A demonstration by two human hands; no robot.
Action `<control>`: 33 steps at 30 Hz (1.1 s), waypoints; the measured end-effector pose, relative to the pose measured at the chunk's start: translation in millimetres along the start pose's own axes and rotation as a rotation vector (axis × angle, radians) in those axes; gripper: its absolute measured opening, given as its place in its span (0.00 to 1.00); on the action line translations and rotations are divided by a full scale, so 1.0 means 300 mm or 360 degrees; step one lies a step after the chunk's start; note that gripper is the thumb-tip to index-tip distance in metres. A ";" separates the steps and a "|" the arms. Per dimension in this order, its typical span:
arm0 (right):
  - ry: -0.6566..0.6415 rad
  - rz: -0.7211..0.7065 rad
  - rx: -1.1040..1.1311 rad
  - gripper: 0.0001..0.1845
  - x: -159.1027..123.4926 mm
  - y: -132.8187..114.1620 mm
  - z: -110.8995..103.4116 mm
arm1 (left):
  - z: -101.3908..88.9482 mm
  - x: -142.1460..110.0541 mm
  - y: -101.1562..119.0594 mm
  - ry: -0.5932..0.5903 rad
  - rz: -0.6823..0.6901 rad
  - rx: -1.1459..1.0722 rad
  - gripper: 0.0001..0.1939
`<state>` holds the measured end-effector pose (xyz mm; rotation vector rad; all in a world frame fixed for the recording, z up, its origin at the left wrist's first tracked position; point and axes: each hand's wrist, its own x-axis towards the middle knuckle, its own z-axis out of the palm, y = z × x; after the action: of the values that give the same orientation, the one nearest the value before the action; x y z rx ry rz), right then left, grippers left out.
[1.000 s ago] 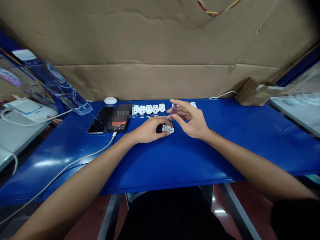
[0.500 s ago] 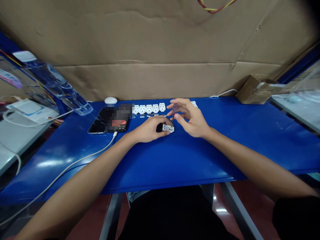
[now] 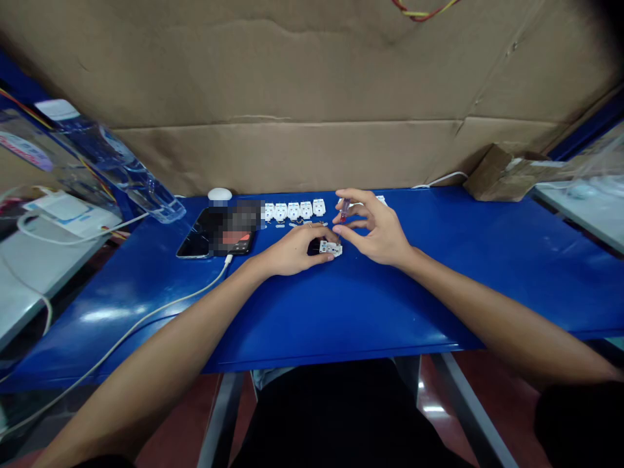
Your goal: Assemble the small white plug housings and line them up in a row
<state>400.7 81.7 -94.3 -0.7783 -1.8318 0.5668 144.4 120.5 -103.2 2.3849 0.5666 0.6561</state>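
My left hand [image 3: 298, 250] is closed on a small white plastic part [image 3: 332, 247], holding it by its sides low over the blue table [image 3: 312, 312]. Above it, my right hand [image 3: 377, 227] grips a small screwdriver [image 3: 345, 209] with a clear purple-red handle between thumb and fingertips. The screwdriver stands nearly upright, leaning slightly, its thin shaft reaching down to the white part. Whether the tip sits in a screw is too small to tell. Behind my left hand, several similar white parts [image 3: 293, 210] stand in a row, with small pieces in front of them.
A phone [image 3: 195, 234] with a white cable [image 3: 195, 290] lies left of my hands, partly blurred out. Behind it is a white rounded object [image 3: 220, 194]. A water bottle [image 3: 117, 162] is at the left, a cardboard box [image 3: 502, 174] at the back right, before a cardboard wall [image 3: 312, 78].
The screwdriver tilts a little more to the right at its handle, and my right fingers have shifted on it. The whole view has moved slightly; my left hand keeps its hold.
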 end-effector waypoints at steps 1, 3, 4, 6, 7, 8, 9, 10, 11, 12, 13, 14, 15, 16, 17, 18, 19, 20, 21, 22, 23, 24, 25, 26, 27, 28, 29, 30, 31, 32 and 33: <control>0.0009 0.0009 -0.0019 0.30 -0.002 0.002 0.001 | 0.001 0.000 0.000 0.0000 0.0005 0.0001 0.11; -0.0018 0.0036 -0.0015 0.30 -0.007 0.003 0.003 | 0.001 0.000 0.000 -0.0010 0.0011 0.0000 0.11; -0.0053 0.0048 0.0009 0.31 -0.010 0.002 0.004 | 0.002 0.001 0.000 -0.0016 0.0012 -0.0002 0.11; -0.0119 0.0066 0.0069 0.32 -0.015 -0.001 0.006 | 0.003 0.001 -0.001 -0.0018 0.0010 -0.0004 0.12; -0.0136 0.0070 0.0084 0.33 -0.017 -0.002 0.006 | 0.003 0.001 -0.001 -0.0015 0.0006 0.0001 0.13; -0.0138 0.0067 0.0081 0.33 -0.017 -0.004 0.005 | 0.004 0.001 -0.001 -0.0009 0.0000 0.0009 0.13; -0.0127 0.0054 0.0061 0.33 -0.017 -0.005 0.004 | 0.004 0.001 -0.001 -0.0004 -0.0005 0.0019 0.12; -0.0103 0.0033 0.0030 0.32 -0.016 -0.005 0.003 | 0.004 0.001 0.000 0.0003 -0.0007 0.0025 0.12; -0.0067 0.0008 -0.0008 0.31 -0.015 -0.005 0.001 | 0.004 0.001 0.001 0.0007 -0.0005 0.0025 0.11; -0.0018 -0.0015 -0.0049 0.30 -0.013 -0.004 -0.001 | 0.003 0.001 0.003 0.0006 0.0001 0.0017 0.11; 0.0035 -0.0030 -0.0088 0.28 -0.012 -0.003 -0.002 | 0.002 0.001 0.004 0.0000 0.0008 0.0004 0.10; 0.0081 -0.0030 -0.0113 0.27 -0.012 -0.002 -0.002 | 0.002 0.001 0.006 -0.0009 0.0012 -0.0009 0.11; 0.0112 -0.0019 -0.0114 0.26 -0.011 -0.001 -0.002 | 0.001 0.002 0.007 -0.0018 0.0013 -0.0018 0.11; 0.0124 -0.0003 -0.0090 0.27 -0.012 -0.002 -0.001 | 0.000 0.002 0.008 -0.0025 0.0011 -0.0024 0.11; 0.0119 0.0013 -0.0046 0.27 -0.012 -0.002 0.000 | 0.000 0.002 0.009 -0.0028 0.0009 -0.0027 0.11; 0.0097 0.0024 0.0008 0.28 -0.013 -0.004 0.000 | 0.000 0.002 0.008 -0.0027 0.0007 -0.0032 0.11; 0.0065 0.0031 0.0063 0.28 -0.013 -0.006 0.001 | 0.000 0.002 0.008 -0.0026 0.0007 -0.0038 0.11; 0.0036 0.0032 0.0107 0.28 -0.013 -0.009 0.001 | 0.000 0.002 0.007 -0.0026 0.0009 -0.0045 0.10; 0.0009 0.0035 0.0130 0.27 -0.012 -0.011 0.001 | 0.001 0.003 0.006 -0.0028 0.0012 -0.0050 0.10; -0.0011 0.0045 0.0132 0.26 -0.012 -0.013 0.001 | 0.001 0.003 0.006 -0.0028 0.0014 -0.0053 0.10; -0.0016 0.0056 0.0116 0.26 -0.011 -0.014 0.001 | 0.002 0.003 0.005 -0.0024 0.0014 -0.0052 0.10; -0.0004 0.0064 0.0084 0.26 -0.011 -0.013 0.001 | 0.002 0.003 0.005 -0.0018 0.0014 -0.0049 0.10; 0.0022 0.0068 0.0043 0.26 -0.011 -0.012 0.001 | 0.002 0.003 0.004 -0.0013 0.0012 -0.0046 0.10; 0.0052 0.0068 0.0003 0.26 -0.011 -0.010 0.001 | 0.002 0.003 0.004 -0.0009 0.0012 -0.0042 0.10; 0.0073 0.0068 -0.0021 0.26 -0.012 -0.008 0.001 | 0.003 0.002 0.005 -0.0009 0.0012 -0.0038 0.10; 0.0079 0.0065 -0.0020 0.25 -0.012 -0.007 0.002 | 0.002 0.002 0.005 -0.0010 0.0012 -0.0037 0.10; 0.0065 0.0066 0.0004 0.25 -0.013 -0.006 0.004 | 0.002 0.001 0.005 -0.0016 0.0012 -0.0037 0.10; 0.0038 0.0071 0.0043 0.26 -0.014 -0.007 0.005 | 0.002 0.001 0.005 -0.0020 0.0010 -0.0037 0.10; 0.0007 0.0075 0.0087 0.26 -0.014 -0.008 0.007 | 0.002 0.000 0.005 -0.0023 0.0007 -0.0037 0.10; -0.0017 0.0072 0.0127 0.26 -0.015 -0.010 0.010 | 0.001 0.000 0.006 -0.0025 0.0004 -0.0035 0.10; -0.0023 0.0062 0.0159 0.26 -0.014 -0.013 0.012 | 0.000 0.000 0.006 -0.0025 0.0004 -0.0032 0.10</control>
<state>397.6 76.0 -95.7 -0.7459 -1.7903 0.6856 144.8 119.1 -102.0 2.3705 0.5479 0.6411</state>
